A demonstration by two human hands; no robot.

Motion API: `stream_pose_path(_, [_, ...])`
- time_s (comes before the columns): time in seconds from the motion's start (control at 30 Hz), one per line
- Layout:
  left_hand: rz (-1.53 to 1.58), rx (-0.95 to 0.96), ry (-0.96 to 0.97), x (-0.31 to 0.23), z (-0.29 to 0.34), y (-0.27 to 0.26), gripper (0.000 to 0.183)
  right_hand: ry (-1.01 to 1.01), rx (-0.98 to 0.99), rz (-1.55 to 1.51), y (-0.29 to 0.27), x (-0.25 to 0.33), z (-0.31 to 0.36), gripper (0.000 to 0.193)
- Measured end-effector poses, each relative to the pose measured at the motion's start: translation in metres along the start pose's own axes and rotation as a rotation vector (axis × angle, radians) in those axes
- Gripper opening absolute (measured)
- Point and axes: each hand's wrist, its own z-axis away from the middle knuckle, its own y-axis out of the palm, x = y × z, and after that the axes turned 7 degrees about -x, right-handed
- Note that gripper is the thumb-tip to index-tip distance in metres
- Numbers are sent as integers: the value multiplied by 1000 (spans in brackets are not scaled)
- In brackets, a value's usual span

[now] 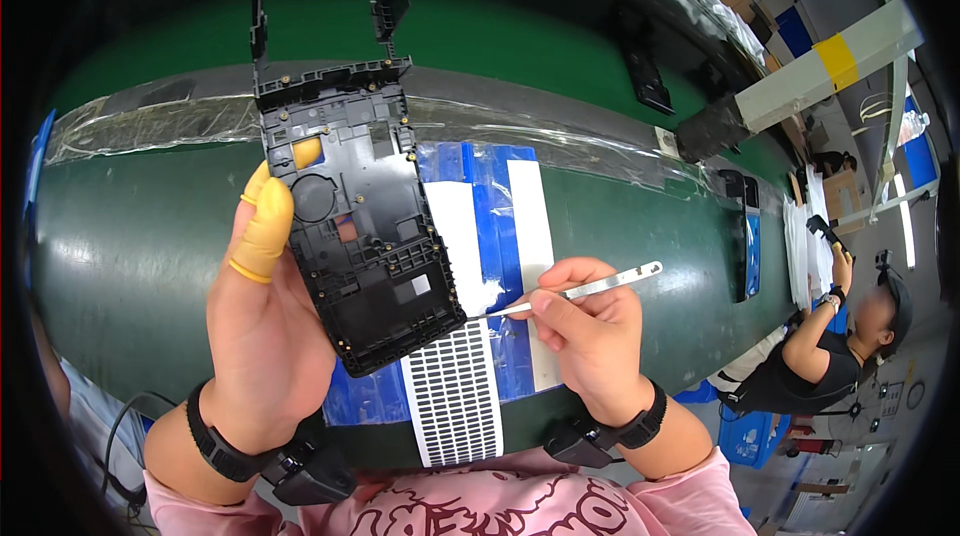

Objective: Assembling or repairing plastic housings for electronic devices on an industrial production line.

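Note:
My left hand (265, 306), with yellow finger cots on the thumb and a finger, grips a black plastic housing (375, 196) by its left edge. The housing is tilted, its ribbed inner side with small brass inserts facing me, and an open frame extends at its far end. My right hand (590, 326) pinches metal tweezers (605, 283), whose tip meets the housing's lower right corner. Whether the tips hold anything is too small to tell. Under the housing lies a white sheet with rows of small black strips (455, 396), on a blue plastic board (365, 398).
White strips (532, 226) lie on the blue board. A plastic-wrapped ledge (560, 141) crosses the green table (640, 226). At right lie a black and blue part (750, 246) and a post with yellow tape (835, 61). Another person (830, 346) works at far right.

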Motion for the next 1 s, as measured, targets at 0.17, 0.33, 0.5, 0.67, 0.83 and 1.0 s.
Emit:
stream_pose_path(0.17, [11,81,-49,2,3,-5,38,-153,-35,-181,-5,22,10,15])
stream_pose_path(0.33, [69,123,-89,4,10,-3,36,-417,41,-284,14,57,16,13])
stream_pose_path(0.5, [60,172,-135,5,16,-3,36,-482,398,-205,38,49,16,23])
stream_pose_path(0.67, [61,208,-197,6,20,-3,35,-439,371,-215,44,32,14,22])
stream_pose_path(0.83, [66,222,-205,8,20,-2,33,-361,326,-294,44,30,10,23])
stream_pose_path(1.0, [6,205,-162,9,20,-3,40,-290,354,-284,45,29,9,22])
